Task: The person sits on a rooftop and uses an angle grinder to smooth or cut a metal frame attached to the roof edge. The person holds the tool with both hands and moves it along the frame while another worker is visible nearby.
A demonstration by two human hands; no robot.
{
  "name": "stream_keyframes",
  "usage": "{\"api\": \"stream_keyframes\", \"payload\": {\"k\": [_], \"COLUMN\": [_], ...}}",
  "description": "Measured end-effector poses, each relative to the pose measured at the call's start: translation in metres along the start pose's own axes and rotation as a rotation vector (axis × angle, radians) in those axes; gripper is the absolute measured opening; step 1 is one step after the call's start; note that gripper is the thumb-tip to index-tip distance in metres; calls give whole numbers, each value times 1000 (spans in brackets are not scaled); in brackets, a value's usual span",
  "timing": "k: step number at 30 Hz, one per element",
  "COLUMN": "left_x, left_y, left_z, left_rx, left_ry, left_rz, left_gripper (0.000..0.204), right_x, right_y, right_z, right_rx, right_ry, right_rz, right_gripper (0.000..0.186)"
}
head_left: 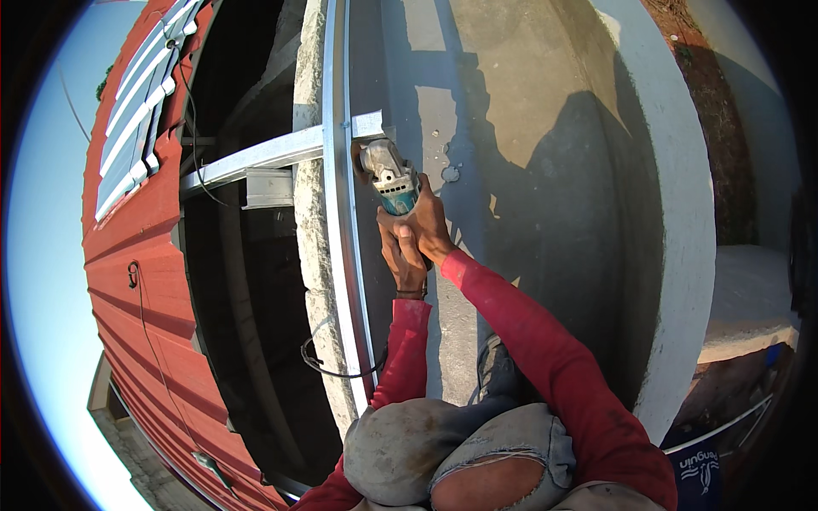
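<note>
- In the head view, the dusty grey-and-teal power grinder (391, 177) is near the middle of the frame, just above both hands.
- The right hand (433, 223) is wrapped around the grinder's body. The left hand (401, 245) is curled around its lower end. Two hands probably keep the heavy tool steady.
- The grinder's head points up, close to the long, shiny silver metal beam (340, 183). I can't tell if they touch.
- A silver metal cross bar (256, 158) comes from the left and meets the beam. Its short end pokes out just above the grinder.
- The rough, whitish wall top (317, 294) runs beside the beam, maybe holding it up.
</note>
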State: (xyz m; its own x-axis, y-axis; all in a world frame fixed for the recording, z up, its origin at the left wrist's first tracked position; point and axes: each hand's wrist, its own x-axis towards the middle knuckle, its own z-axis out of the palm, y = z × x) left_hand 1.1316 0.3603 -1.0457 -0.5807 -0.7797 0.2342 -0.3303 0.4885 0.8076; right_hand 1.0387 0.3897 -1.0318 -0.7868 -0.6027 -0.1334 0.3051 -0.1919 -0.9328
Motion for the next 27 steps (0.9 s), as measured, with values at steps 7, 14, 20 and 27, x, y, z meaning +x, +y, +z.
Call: {"api": "stream_keyframes", "payload": {"k": [7,14,20,27], "left_x": [-1,2,1,1], "left_y": [2,-15,-10,-12], "left_z": [-4,-4,-5,-7], "left_rx": [-32,-17,-81,-93], "left_ry": [-32,5,-13,-18], "left_rz": [-62,49,1,-4], "left_gripper": [82,78,76,75], "right_x": [0,2,1,1], "right_y": [2,9,8,8], "right_z": [0,6,6,8], "right_rx": [-19,-2,-20,-16], "right_ry": [2,39,37,42], "right_rz": [2,-23,-15,0], "right_gripper": [66,69,69,68]}}
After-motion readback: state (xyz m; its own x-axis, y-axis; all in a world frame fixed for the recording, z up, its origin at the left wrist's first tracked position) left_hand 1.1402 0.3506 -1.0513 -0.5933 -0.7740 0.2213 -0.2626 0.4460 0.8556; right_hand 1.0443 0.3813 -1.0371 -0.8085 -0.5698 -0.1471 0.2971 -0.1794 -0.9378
